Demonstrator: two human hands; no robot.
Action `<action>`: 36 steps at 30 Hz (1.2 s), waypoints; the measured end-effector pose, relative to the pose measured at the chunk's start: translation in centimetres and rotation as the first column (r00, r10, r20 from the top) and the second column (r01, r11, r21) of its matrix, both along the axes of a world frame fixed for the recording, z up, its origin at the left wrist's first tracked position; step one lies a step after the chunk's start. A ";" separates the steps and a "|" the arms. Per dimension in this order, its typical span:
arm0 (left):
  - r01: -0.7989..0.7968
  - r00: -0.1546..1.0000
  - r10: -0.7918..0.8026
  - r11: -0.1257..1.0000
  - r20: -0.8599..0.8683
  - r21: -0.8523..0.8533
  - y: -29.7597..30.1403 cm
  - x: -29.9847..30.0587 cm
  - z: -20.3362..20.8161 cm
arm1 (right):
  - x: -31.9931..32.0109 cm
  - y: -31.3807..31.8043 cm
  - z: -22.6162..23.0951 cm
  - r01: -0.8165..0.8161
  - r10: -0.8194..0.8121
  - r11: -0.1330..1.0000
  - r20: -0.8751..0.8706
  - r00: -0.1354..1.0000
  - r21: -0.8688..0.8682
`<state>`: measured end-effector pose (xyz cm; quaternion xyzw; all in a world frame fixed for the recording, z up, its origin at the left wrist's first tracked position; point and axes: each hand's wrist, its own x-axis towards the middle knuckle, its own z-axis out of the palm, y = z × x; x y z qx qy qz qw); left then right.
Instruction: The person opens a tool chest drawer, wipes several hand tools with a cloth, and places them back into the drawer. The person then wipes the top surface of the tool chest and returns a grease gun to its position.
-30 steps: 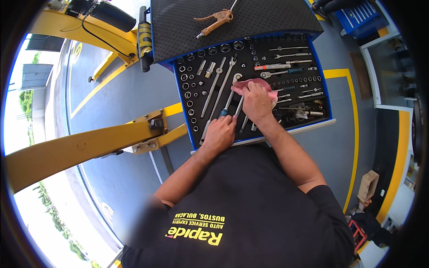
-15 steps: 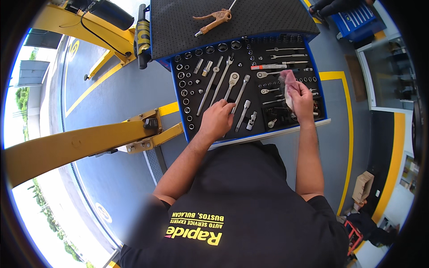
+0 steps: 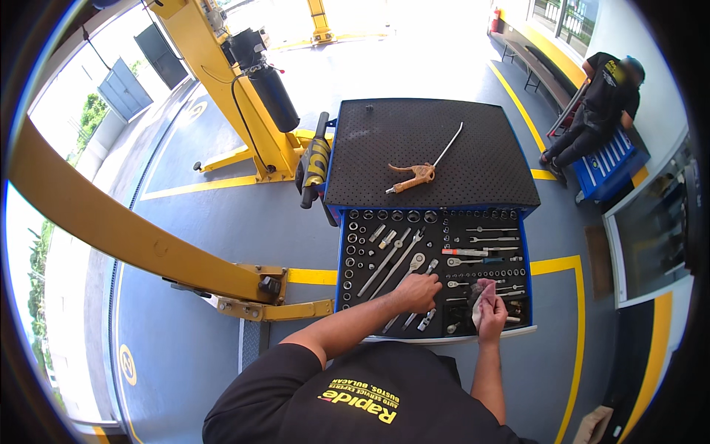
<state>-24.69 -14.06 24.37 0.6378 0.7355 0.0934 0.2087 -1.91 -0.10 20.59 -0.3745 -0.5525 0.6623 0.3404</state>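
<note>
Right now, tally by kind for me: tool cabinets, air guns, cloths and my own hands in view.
Tool cabinets: 2 (near cabinet, far cabinet)
Air gun: 1
Cloth: 1
Your hands: 2 (left hand, right hand)
Total: 6

From my remote end, I read the rag (image 3: pixel 486 293) as soft, crumpled cloth. The ratchet (image 3: pixel 417 260) and the sockets (image 3: pixel 413 216) send me a glossy, chrome-like shine; the drawer insert (image 3: pixel 361 309) around them looks matt and foam-like. I take the top mat (image 3: pixel 384 140) for dull, pebbled rubber. The air gun (image 3: pixel 423 173) shows a matt body and a smooth metal nozzle (image 3: pixel 450 143), and the lift arm (image 3: pixel 133 231) looks like painted steel.
</note>
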 end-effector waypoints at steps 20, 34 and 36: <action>-0.602 0.761 0.368 0.707 0.534 0.370 -3.9 0.5 8.5 | -8.1 -9.0 3.8 -0.607 0.554 0.759 -0.258 0.792 -0.234; -0.488 -0.288 -0.020 0.863 0.957 -0.129 -6.1 2.3 5.9 | -8.1 -8.7 5.9 -0.843 0.275 0.135 -0.797 0.537 -0.521; -0.521 -0.118 -0.123 0.852 0.985 0.044 -6.0 1.9 5.8 | -7.8 -8.9 7.3 -0.813 0.259 0.102 -0.774 0.577 -0.573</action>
